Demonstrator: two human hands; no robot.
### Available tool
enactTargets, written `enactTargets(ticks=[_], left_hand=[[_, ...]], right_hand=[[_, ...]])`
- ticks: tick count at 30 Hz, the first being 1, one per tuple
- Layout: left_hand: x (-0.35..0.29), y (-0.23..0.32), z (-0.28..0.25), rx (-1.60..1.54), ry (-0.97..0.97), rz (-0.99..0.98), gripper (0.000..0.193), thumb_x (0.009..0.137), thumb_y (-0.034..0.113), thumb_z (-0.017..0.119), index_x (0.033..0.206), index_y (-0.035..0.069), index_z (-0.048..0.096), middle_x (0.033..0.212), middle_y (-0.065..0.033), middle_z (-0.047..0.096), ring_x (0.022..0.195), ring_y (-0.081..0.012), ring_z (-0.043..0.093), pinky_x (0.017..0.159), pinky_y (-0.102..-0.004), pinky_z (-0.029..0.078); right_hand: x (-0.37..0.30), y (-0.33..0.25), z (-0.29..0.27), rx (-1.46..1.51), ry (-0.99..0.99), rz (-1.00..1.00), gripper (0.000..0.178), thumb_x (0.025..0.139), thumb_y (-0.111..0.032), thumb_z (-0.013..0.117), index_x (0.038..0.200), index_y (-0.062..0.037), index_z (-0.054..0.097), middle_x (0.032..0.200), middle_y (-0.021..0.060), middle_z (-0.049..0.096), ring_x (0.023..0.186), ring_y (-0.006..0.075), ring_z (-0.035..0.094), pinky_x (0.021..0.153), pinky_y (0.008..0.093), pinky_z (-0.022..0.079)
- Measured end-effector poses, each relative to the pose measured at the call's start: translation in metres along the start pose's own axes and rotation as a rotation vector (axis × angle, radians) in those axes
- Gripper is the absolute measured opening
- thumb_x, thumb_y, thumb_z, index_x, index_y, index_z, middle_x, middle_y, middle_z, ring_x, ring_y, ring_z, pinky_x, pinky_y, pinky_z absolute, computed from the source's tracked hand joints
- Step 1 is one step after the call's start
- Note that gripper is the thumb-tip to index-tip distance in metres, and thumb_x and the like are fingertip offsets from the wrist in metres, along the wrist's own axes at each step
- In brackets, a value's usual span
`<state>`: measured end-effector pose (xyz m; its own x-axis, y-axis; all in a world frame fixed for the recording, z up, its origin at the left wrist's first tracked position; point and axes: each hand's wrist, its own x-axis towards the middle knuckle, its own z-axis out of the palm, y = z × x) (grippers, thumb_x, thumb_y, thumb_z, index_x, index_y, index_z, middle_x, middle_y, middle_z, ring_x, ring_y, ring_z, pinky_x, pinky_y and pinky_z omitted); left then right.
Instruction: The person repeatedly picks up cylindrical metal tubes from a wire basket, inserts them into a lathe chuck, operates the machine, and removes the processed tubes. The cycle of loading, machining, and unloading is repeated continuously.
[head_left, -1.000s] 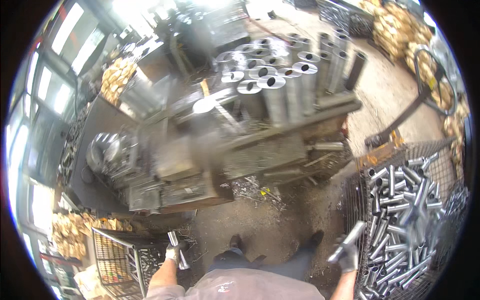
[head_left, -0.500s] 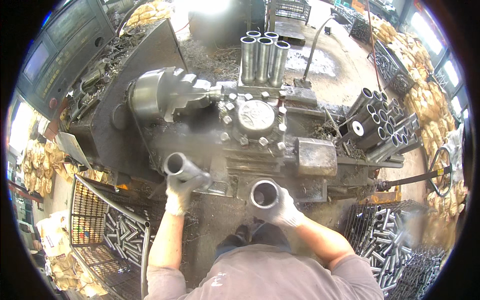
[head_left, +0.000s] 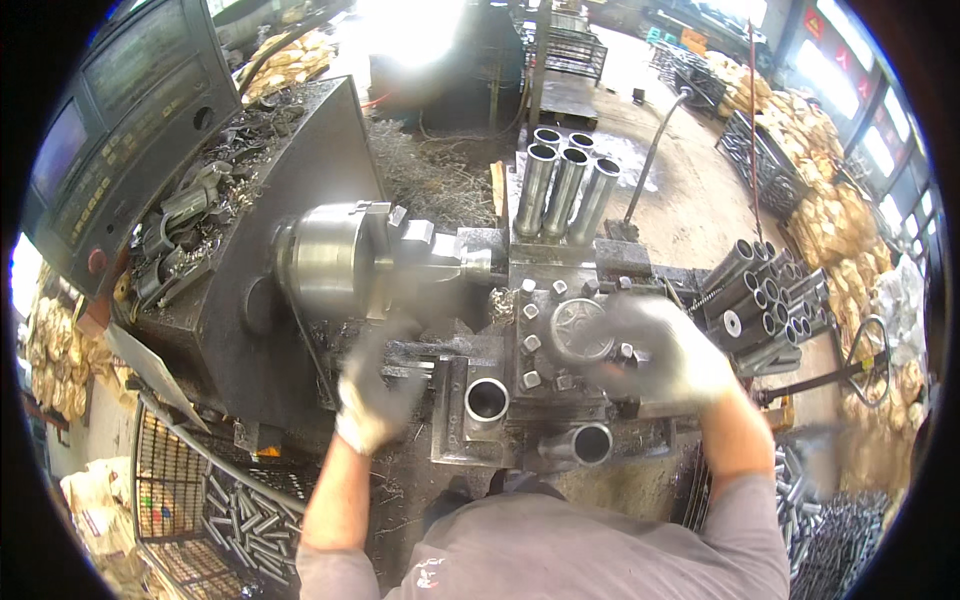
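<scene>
My left hand (head_left: 375,400), in a pale work glove with dark, soiled fingers, reaches up just below the lathe chuck (head_left: 335,255). Its fingers are smeared by motion. Over the right side of the bolted tool post (head_left: 580,325) is my right hand (head_left: 675,350), gloved too and blurred, so its grip does not show. Between my arms, one short metal tube (head_left: 487,402) stands upright on the carriage. A second tube (head_left: 575,444) leans or lies near the front edge, its open end facing right. Neither hand touches these two tubes.
Several longer tubes (head_left: 565,190) stand upright behind the tool post. More are stacked at the right (head_left: 765,305). A mesh crate (head_left: 160,455) holding short pieces is at lower left, and loose tubes (head_left: 800,490) lie at lower right. Metal scrap (head_left: 185,220) covers the machine's left ledge.
Both hands have let go of their tubes, which now rest on the carriage. My right hand has moved up and right to the tool post. The view has shifted.
</scene>
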<state>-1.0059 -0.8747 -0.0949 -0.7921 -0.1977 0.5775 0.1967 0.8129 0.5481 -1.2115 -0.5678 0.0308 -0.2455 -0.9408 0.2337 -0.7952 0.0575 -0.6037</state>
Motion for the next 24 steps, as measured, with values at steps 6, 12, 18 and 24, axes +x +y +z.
enactTargets(ticks=[6, 12, 18, 24], left_hand=[[0.108, -0.093, 0.0, 0.584, 0.266, 0.114, 0.069, 0.082, 0.025, 0.082, 0.142, 0.003, 0.058, 0.146, -0.0232, 0.06, 0.144, -0.0466, 0.049, 0.126, -0.0587, 0.034], [0.091, -0.109, -0.027, 0.688, 0.312, 0.131, 0.064, 0.081, 0.03, 0.081, 0.135, 0.004, 0.06, 0.141, -0.02, 0.061, 0.139, -0.0465, 0.052, 0.124, -0.0603, 0.035], [0.106, -0.103, -0.017, 0.641, 0.271, 0.137, 0.067, 0.084, 0.043, 0.079, 0.135, 0.004, 0.059, 0.139, -0.0201, 0.061, 0.138, -0.0465, 0.052, 0.123, -0.0612, 0.036], [0.103, -0.102, -0.021, 0.644, 0.266, 0.115, 0.065, 0.081, 0.036, 0.082, 0.134, 0.006, 0.059, 0.143, -0.021, 0.059, 0.142, -0.0494, 0.049, 0.123, -0.0613, 0.035]], right_hand=[[0.155, 0.094, 0.057, -0.343, -0.782, 0.48, 0.06, 0.075, -0.041, 0.085, 0.122, -0.0045, 0.079, 0.118, 0.0166, 0.078, 0.103, 0.0317, 0.075, 0.093, 0.0431, 0.059], [0.172, 0.027, 0.065, -0.157, -0.042, 0.029, 0.037, 0.083, -0.018, 0.082, 0.117, -0.0044, 0.076, 0.115, 0.0147, 0.078, 0.106, 0.0315, 0.075, 0.096, 0.042, 0.06], [0.233, 0.115, 0.026, -0.449, -0.115, 0.542, 0.084, 0.082, -0.027, 0.083, 0.152, 0.0011, 0.046, 0.116, 0.0273, 0.074, 0.114, 0.0426, 0.072, 0.099, 0.0487, 0.059], [0.216, 0.145, 0.087, -0.322, -0.6, 0.442, 0.093, 0.078, -0.035, 0.089, 0.152, 0.0042, 0.05, 0.128, 0.0242, 0.073, 0.118, 0.0342, 0.071, 0.101, 0.0417, 0.058]])
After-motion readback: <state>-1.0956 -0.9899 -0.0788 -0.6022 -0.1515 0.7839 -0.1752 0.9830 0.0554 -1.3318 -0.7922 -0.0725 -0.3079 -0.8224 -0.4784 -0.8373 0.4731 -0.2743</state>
